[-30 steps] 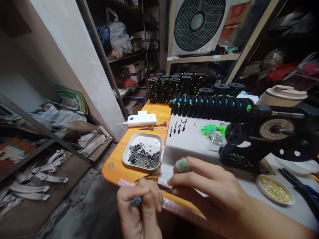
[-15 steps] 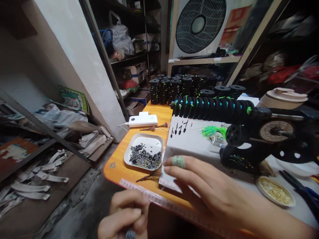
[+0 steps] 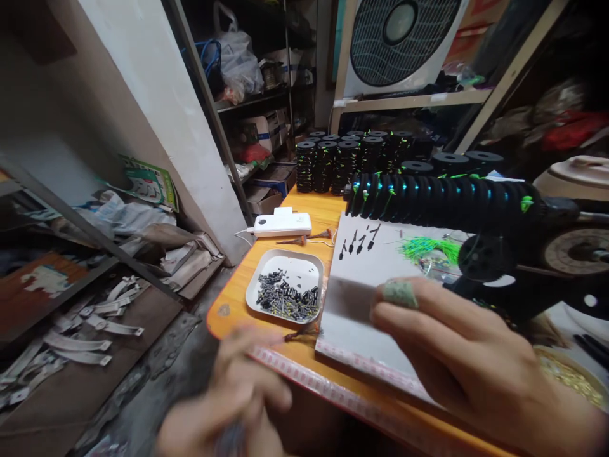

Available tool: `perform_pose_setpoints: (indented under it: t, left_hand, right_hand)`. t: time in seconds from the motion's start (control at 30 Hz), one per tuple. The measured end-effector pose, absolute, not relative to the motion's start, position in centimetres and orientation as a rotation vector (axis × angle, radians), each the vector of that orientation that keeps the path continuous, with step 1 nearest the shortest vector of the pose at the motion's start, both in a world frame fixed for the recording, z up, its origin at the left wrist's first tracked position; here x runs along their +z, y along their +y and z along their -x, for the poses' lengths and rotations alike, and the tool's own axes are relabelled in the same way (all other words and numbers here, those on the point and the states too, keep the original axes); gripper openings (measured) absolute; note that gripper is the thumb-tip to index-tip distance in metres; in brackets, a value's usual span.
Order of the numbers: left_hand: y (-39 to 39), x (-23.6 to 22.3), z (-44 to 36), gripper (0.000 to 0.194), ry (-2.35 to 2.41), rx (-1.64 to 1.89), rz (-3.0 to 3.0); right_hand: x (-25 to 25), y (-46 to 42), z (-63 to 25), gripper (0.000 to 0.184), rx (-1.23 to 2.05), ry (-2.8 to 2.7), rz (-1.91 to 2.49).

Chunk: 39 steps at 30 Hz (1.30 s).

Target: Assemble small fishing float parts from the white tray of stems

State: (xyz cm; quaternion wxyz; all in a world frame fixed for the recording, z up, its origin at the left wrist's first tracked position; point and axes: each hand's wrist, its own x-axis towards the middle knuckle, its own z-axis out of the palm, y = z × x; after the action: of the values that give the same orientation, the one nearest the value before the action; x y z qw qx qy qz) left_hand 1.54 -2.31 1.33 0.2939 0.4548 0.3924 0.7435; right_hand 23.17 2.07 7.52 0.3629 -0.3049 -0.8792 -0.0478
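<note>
My left hand (image 3: 228, 393) is at the bottom, in front of the table's edge, smeared by motion. Its fingers curl round a dark, greyish thing that I cannot make out. Over the white board (image 3: 352, 285) hovers my right hand (image 3: 457, 336), with green tape on one finger. Its fingers are bent and pressed together; the thumb and anything between the fingertips are hidden. Left of it stands a white tray (image 3: 253, 299) of small dark pieces (image 3: 288, 298). Several small black parts (image 3: 360, 244) lie in a row on the board, near a bundle of green threads (image 3: 431, 247).
A row of black ringed discs (image 3: 442, 200) on a machine (image 3: 571, 247) reaches across the board. Black spools (image 3: 326, 165) stand behind. A white power bank-like box (image 3: 281, 223) lies at the table's left. A dish of gold bits (image 3: 571, 377) is at right.
My right hand has drawn its fingers together and sits further right over the board. My left hand has shifted slightly left and blurred. The whole view has swung a little left.
</note>
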Motion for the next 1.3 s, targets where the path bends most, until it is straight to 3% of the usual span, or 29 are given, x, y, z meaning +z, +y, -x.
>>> perform_pose_setpoints:
  t: [0.1,0.33,0.53,0.7,0.93,1.17,1.3]
  left_hand:
    - [2.8,2.2,1.3,0.013,1.221,1.813,-1.766]
    - [12.9,4.5,4.6,0.010,1.476,0.780,-2.262]
    - [16.0,5.3,3.7,0.012,1.355,0.051,-2.450]
    - [16.9,5.1,2.9,0.022,1.378,-0.233,-2.520]
    - [16.5,4.8,2.0,0.025,1.536,-0.156,-2.518]
    - [11.6,7.0,2.1,0.003,1.574,0.588,-2.366]
    - [6.3,5.6,0.1,0.025,1.443,0.966,-2.056]
  right_hand:
    - [7.7,2.2,-23.0,0.014,0.010,-2.295,0.785]
    - [8.0,2.3,-22.5,0.016,0.302,-2.242,0.864]
    - [8.0,2.4,-22.6,0.017,0.305,-2.214,0.900]
    - [7.8,2.6,-22.7,0.015,0.409,-2.143,0.892]
    - [8.1,2.9,-22.9,0.014,0.514,-2.070,0.950]
    - [8.1,2.5,-22.9,0.013,0.514,-2.051,0.983]
    - [8.3,2.0,-22.6,0.013,0.509,-2.036,0.978]
